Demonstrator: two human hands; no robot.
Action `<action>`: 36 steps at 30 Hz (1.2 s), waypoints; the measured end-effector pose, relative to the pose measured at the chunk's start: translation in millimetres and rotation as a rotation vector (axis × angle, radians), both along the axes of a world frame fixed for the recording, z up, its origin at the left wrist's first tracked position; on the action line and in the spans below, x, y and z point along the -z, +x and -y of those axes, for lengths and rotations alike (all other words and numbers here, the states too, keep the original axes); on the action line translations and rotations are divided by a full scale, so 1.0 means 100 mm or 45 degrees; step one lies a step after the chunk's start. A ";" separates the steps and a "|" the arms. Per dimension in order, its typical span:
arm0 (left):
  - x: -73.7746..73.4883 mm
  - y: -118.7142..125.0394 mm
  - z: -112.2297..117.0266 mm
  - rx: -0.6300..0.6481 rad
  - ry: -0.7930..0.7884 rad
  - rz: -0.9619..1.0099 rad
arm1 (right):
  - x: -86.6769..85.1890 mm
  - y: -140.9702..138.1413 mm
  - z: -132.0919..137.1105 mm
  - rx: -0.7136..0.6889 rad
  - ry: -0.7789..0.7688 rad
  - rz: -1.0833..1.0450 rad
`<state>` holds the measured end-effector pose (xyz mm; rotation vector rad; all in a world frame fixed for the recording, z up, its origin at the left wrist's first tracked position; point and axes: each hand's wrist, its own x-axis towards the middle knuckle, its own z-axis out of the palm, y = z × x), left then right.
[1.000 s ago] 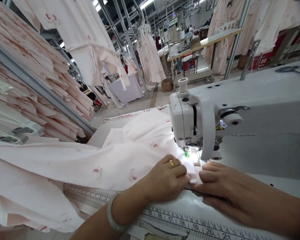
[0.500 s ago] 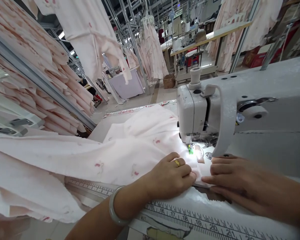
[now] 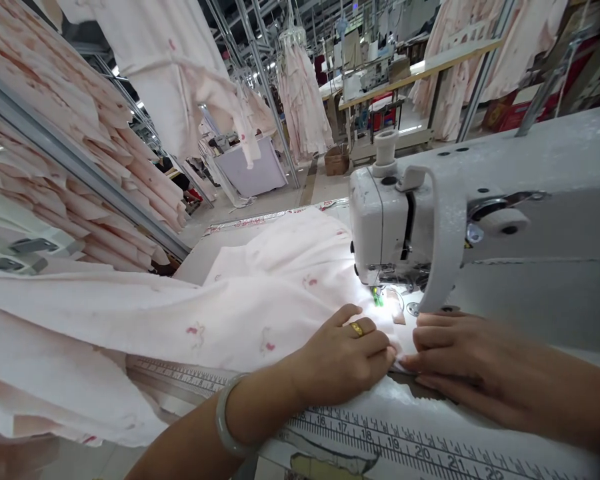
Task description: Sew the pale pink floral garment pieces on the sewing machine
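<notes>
A pale pink printed fabric [image 3: 240, 300] spreads over the sewing table and runs under the lit needle area of a white sewing machine [image 3: 410, 227]. My left hand [image 3: 347, 357], with a gold ring and a jade bangle on the wrist, lies curled on the fabric's near edge, fingertips pinching it just in front of the presser foot. My right hand [image 3: 460, 363] lies beside it to the right, fingers stretched and pressed on the same fabric edge. The fingertips of both hands almost touch.
A ruler strip [image 3: 405, 447] runs along the table's front edge. Stacks of folded pink fabric [image 3: 80, 160] fill a rack on the left. Pink garments [image 3: 180, 80] hang overhead and further back, with other work tables [image 3: 410, 73] behind them.
The view shifted slightly between frames. Both hands stayed at the needle on the fabric edge, their fingertips drawing a little closer together.
</notes>
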<state>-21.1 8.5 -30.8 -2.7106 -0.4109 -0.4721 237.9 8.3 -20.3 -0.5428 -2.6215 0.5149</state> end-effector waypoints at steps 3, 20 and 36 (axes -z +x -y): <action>-0.03 0.00 0.02 0.010 -0.017 0.004 | 0.01 0.03 -0.02 0.031 0.037 -0.017; 0.00 -0.02 0.06 -0.118 -0.269 -0.010 | 0.23 0.02 -0.08 0.240 0.428 -0.039; 0.00 -0.04 -0.10 -0.137 -0.300 -0.002 | 0.31 0.06 -0.11 0.285 0.431 -0.091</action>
